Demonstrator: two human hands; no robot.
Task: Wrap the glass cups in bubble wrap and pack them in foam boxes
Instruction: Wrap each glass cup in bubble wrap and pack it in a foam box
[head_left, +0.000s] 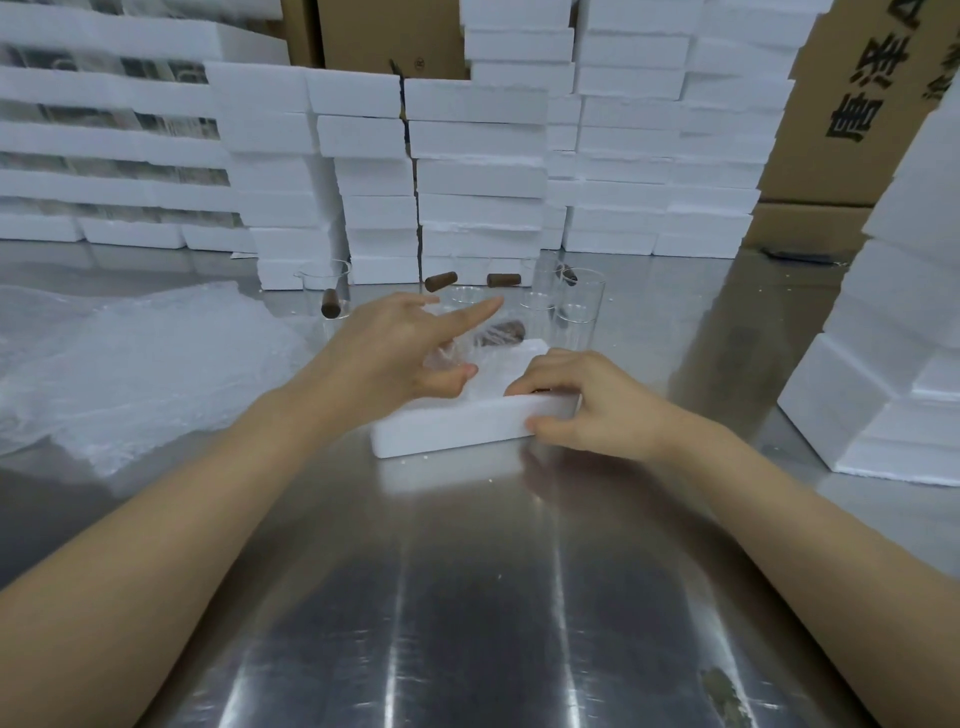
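While the right hand (587, 400) grips the foam box (452, 428) at 3 o'clock, the spread, empty left hand (400, 353) should gently seat the wrapped cup (493, 336).

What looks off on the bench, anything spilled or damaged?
Nothing looks broken. White foam crumbs lie scattered on the steel table around the foam box, and a dark smudge marks the table's near right. The glass cups behind stand upright.
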